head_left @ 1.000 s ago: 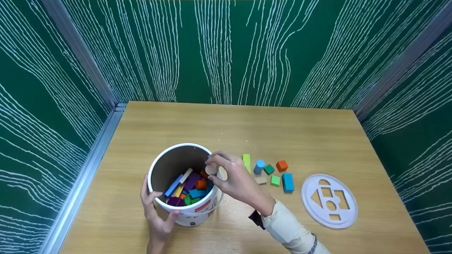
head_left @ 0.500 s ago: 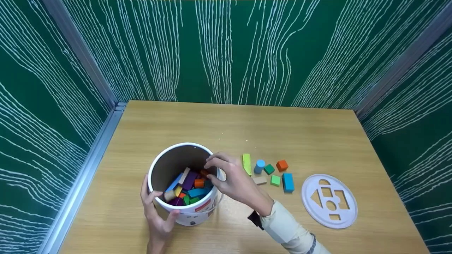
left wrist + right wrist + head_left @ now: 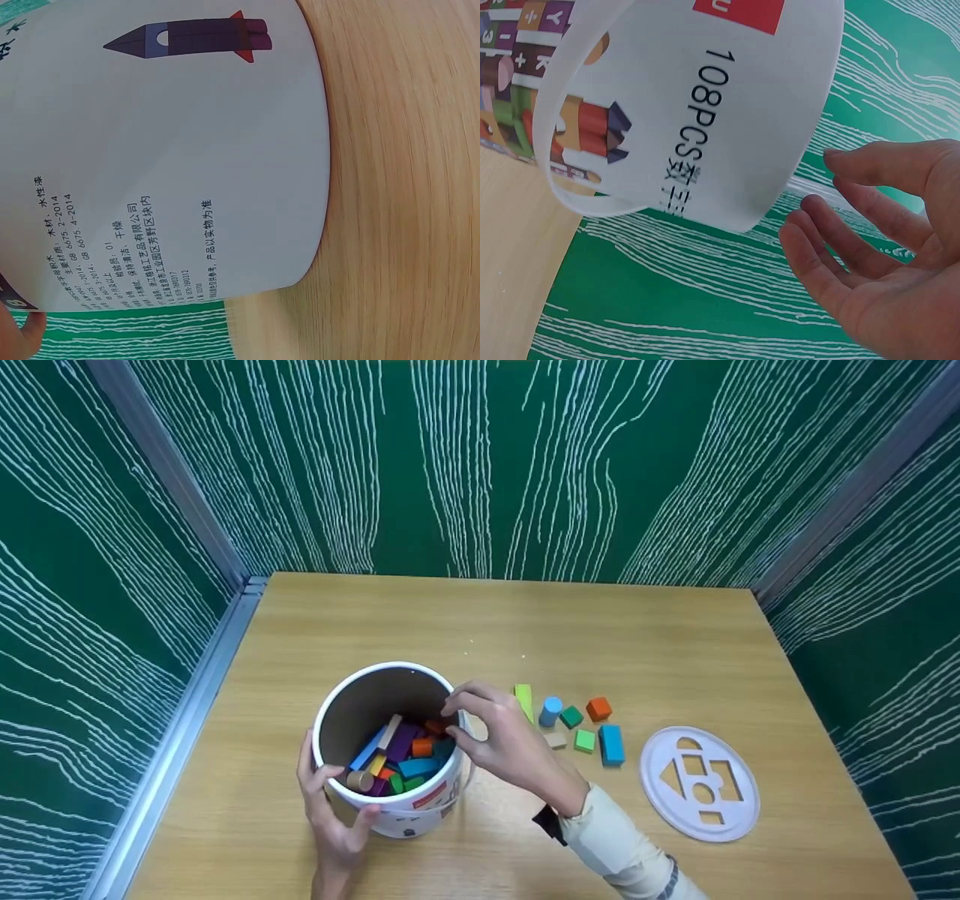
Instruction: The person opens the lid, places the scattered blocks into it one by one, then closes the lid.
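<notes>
A white bucket (image 3: 414, 823) of coloured wooden blocks (image 3: 401, 750) stands on the table. My left hand (image 3: 334, 821) holds it at the near left, a finger over the rim and the thumb on the outer wall. In the left wrist view only a fingertip (image 3: 26, 334) shows beside the printed bucket wall. A plain wooden cylinder (image 3: 360, 781) lies on the blocks inside, near the left hand. My right hand (image 3: 499, 735) hovers at the bucket's right rim with nothing in it. In the right wrist view its fingers (image 3: 810, 259) are loosely bent, thumb apart.
Right of the bucket lie several loose blocks, among them a blue cylinder (image 3: 550, 711), a red cube (image 3: 599, 709) and a blue block (image 3: 611, 745). Farther right is a white lid (image 3: 652, 787) with shaped holes. The bucket's handle (image 3: 544, 142) hangs at its side.
The right hand has let go of the plain wooden cylinder, which has dropped from the right rim to the near left inside the bucket. The left hand has stayed in place.
</notes>
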The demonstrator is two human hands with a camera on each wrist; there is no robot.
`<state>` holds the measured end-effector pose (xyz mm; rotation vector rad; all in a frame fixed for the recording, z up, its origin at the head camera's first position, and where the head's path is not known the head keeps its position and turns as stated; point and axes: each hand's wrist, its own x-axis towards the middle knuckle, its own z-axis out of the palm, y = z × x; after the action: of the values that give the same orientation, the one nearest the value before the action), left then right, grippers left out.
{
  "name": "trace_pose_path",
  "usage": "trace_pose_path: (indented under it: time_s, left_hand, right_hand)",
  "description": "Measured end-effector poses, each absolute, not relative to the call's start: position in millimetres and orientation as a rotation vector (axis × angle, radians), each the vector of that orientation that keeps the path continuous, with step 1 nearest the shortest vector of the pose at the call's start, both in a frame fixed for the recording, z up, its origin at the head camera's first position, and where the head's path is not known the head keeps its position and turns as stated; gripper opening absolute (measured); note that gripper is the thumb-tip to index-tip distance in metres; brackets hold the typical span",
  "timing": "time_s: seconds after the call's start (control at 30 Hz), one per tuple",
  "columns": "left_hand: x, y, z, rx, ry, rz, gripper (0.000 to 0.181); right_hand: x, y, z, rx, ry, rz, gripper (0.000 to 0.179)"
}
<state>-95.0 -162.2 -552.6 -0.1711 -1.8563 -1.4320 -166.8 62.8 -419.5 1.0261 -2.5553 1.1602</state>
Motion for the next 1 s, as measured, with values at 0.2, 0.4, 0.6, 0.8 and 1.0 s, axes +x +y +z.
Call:
trace_pose_path:
  time_s: [0.2, 0.4, 0.6, 0.8, 1.0]
  left_hand:
    - [-92.3, -158.2, -542.0, -0.181, -1.824, -1.430, 0.061]
    - [-88.7, -151.8, -522.3, -0.219, -1.786, -1.408, 0.059]
    - [-87.3, -151.4, -520.8, -0.219, -1.792, -1.413, 0.059]
    - [-86.9, -151.2, -519.8, -0.206, -1.799, -1.407, 0.063]
    - [-87.4, -149.9, -518.0, -0.197, -1.812, -1.405, 0.063]
  right_hand:
    - [-171.8, 77.6, -424.5, 0.930, -2.563, 1.158, 0.017]
    - [-181.9, 95.5, -441.6, 0.849, -2.535, 1.121, 0.015]
    - [-190.6, 110.0, -466.6, 0.724, -2.638, 1.126, 0.017]
    - [-198.0, 122.9, -499.3, 0.626, -2.746, 1.104, 0.020]
    - [-202.3, 136.0, -535.0, 0.550, -2.806, 1.056, 0.021]
